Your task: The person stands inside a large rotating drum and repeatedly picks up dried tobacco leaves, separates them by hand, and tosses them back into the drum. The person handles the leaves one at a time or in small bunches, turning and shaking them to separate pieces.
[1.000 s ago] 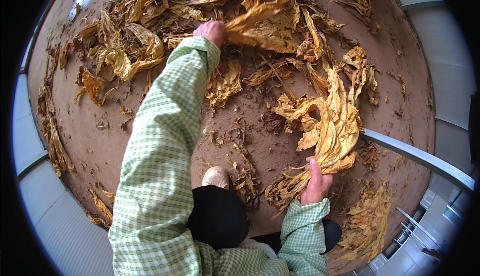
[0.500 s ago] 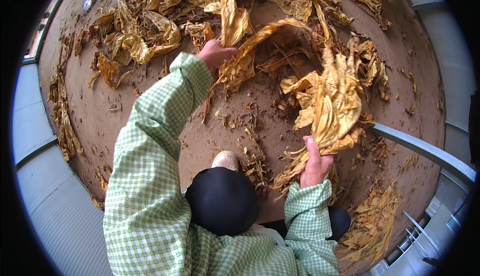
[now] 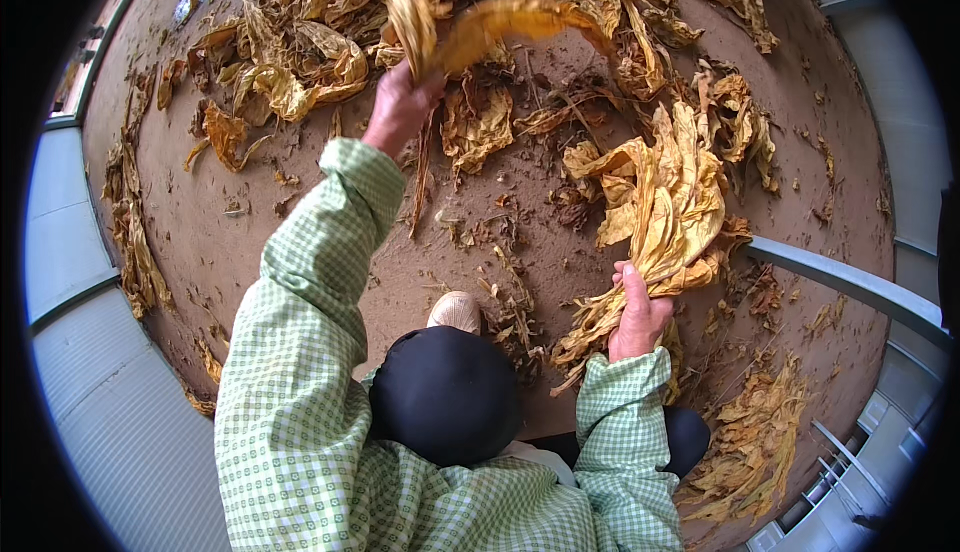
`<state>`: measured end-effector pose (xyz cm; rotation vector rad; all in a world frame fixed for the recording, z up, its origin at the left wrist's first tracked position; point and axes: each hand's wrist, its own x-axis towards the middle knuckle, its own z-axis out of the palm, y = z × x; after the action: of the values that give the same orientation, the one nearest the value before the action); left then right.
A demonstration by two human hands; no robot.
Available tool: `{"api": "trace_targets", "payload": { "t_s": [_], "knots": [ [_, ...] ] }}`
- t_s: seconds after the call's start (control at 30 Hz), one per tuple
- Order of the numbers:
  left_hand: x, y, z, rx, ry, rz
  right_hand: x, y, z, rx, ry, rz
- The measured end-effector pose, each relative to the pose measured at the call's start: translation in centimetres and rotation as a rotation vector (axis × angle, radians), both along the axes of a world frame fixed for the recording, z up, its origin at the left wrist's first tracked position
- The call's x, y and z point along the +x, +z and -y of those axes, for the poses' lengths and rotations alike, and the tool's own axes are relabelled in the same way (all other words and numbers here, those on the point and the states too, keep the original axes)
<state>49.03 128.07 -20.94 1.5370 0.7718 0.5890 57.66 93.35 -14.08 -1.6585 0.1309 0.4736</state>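
Observation:
My left hand (image 3: 402, 107) is closed around the stem end of a dried yellow-brown leaf (image 3: 415, 17), raised in front of a loose leaf pile. The leaf is blurred; a long orange-brown part arches from it toward the right. Lower and to the right, my right hand (image 3: 638, 314) grips a bundle of dried yellow leaves (image 3: 672, 207) by its stems. The bundle fans away from me, its stem ends sticking out beside my thumb. Both forearms wear green checked sleeves.
A heap of dried leaves (image 3: 300, 62) spreads across the far side of the brown floor (image 3: 320, 252). More leaves (image 3: 755, 442) lie at the lower right. A metal bar (image 3: 850, 277) juts in from the right. Pale panels (image 3: 110, 382) edge the left. My shoe (image 3: 455, 310) shows near the middle.
My left hand has moved left and slightly nearer with its leaf, which swings and blurs. The right hand and its bundle have hardly moved.

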Motion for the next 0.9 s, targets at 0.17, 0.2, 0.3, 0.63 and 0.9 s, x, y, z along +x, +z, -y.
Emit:
{"api": "trace_targets", "payload": {
  "t_s": [0.17, 0.2, 0.3, 0.63, 0.9],
  "knots": [
    [4.8, 0.9, -0.4, 0.489, -0.120, -0.576, -0.4, 0.2, -0.6, 0.010, -0.067, -0.017],
    [4.8, -0.3, 1.1, 0.366, -0.070, -0.707, -0.5, 0.2, -0.6, 0.005, -0.059, -0.019],
    [4.4, -3.8, 3.6, 0.463, -0.379, -1.026, -0.5, 0.4, -0.8, -0.009, -0.066, -0.018],
    [-5.0, -1.9, 6.0, 0.739, -0.677, -0.983, 1.0, 0.4, 0.8, -0.095, -0.100, 0.052],
    [-5.9, 10.1, 0.6, -0.166, -0.173, -0.138, 2.1, -0.5, 1.9, -0.056, -0.099, 0.065]
  ]
}}
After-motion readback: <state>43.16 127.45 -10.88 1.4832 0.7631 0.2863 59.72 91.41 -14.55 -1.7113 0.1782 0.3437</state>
